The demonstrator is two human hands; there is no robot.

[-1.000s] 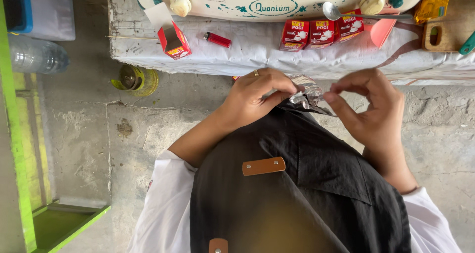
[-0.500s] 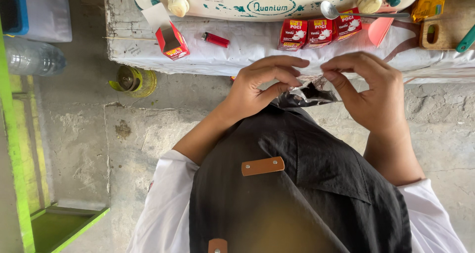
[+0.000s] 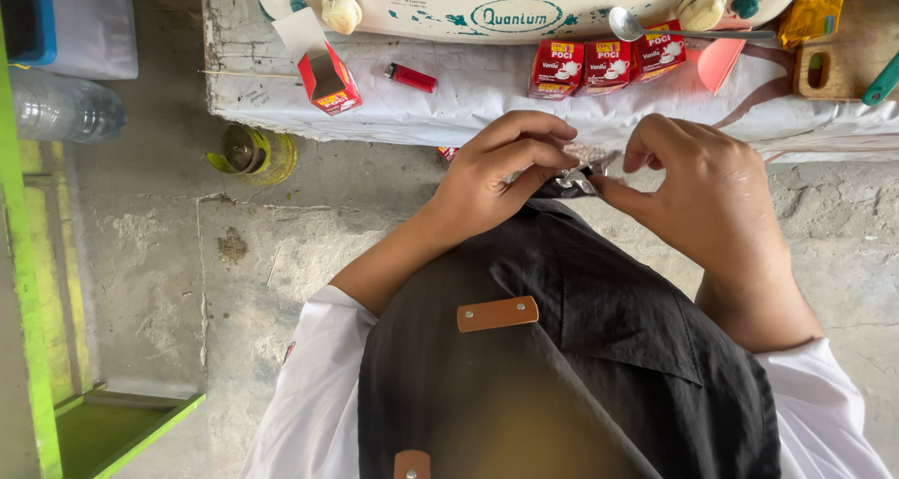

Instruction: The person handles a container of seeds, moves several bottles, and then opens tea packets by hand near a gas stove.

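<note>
Since the earlier frame both hands have drawn closer together and the foil packet is now mostly covered by them. The left hand (image 3: 496,175) pinches the crumpled silver foil packet (image 3: 585,165) between thumb and curled fingers (image 3: 538,147); the right hand (image 3: 707,193) grips the packet's other end, thumb tip against its edge, fingers bent tight over it. The packet sits between the two hands, above the black apron (image 3: 581,348) and in front of the desk (image 3: 487,100) edge.

On the desk, covered in white sheeting: an opened red carton (image 3: 330,76) with its flap up, a red lighter (image 3: 412,76), three small red boxes (image 3: 607,62) side by side, a metal spoon (image 3: 674,29) lying across the rightmost box, and a white stove (image 3: 524,1) with cream knobs behind. A clear plastic bottle (image 3: 61,109) lies at far left on the concrete floor (image 3: 234,273).
</note>
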